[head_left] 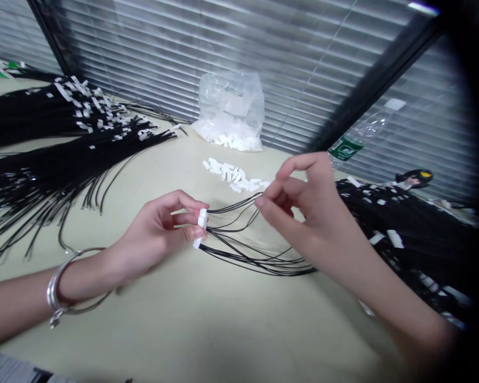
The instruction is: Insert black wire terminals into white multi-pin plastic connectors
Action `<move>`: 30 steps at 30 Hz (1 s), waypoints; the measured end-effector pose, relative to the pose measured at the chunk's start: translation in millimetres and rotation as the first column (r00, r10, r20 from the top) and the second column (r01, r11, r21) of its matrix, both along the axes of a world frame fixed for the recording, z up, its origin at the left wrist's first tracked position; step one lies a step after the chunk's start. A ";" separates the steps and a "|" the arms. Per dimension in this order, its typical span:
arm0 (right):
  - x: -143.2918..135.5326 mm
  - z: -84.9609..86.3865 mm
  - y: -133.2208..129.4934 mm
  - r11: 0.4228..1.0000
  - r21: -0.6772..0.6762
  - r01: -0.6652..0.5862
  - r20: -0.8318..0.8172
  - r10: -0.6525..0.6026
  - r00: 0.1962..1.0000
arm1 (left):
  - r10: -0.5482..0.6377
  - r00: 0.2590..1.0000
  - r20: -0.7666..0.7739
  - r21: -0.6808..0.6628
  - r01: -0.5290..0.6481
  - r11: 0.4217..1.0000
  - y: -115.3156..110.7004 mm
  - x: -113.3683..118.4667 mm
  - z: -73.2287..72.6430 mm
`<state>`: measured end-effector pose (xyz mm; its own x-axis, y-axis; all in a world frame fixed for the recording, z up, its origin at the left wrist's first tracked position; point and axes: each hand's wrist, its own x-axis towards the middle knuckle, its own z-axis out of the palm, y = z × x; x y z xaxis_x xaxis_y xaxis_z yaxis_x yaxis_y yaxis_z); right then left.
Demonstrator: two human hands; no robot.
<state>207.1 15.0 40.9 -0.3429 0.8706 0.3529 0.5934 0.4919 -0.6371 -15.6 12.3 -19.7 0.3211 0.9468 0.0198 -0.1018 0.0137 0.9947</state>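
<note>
Between the thumb and fingers of my left hand (pixel 163 221) is a white plastic connector housing (pixel 202 219), held roughly upright above the table. Several thin black wires (pixel 259 260) leave its right side and sag toward my right forearm. My right hand (pixel 299 197) pinches a few of the upper wires, a short way right of the housing. The far ends of the wires pass behind my right hand and arm. A small heap of loose white connector housings (pixel 235 174) lies on the table just beyond both hands.
Bundles of black wires with white connectors (pixel 83 154) cover the left side; another black wire pile (pixel 407 229) lies at right. A clear bag of white parts (pixel 231 111) stands at the back, before window blinds (pixel 143 53). A plastic bottle (pixel 355 138) stands at back right.
</note>
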 end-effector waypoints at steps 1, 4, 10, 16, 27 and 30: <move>-5.0 3.4 -8.1 0.999 -0.022 -0.042 0.067 0.043 0.997 | -0.003 1.000 -0.002 0.005 0.003 1.000 0.1 0.2 0.1; -15.1 1.5 -24.9 0.990 -0.046 -0.130 0.329 0.138 0.934 | -0.010 1.000 0.006 0.020 0.010 1.000 -0.4 0.8 0.6; -16.3 -23.2 -24.6 0.957 0.062 -0.284 0.538 0.207 0.817 | -0.011 1.000 0.027 0.037 0.010 0.999 -2.6 0.3 0.3; -19.9 -15.5 -22.2 0.992 -0.024 -0.122 0.405 0.121 0.906 | -0.014 1.000 0.014 0.047 0.013 0.999 -2.4 0.0 -0.2; -17.2 3.5 -22.4 0.909 -0.382 -0.166 0.024 0.189 0.982 | -0.046 0.998 0.034 -0.006 0.046 0.999 0.1 -0.8 -1.1; 4.5 23.3 -10.1 0.967 -0.164 -0.194 0.015 0.199 0.980 | -0.027 0.999 0.034 -0.025 0.028 0.999 2.4 -2.6 -3.9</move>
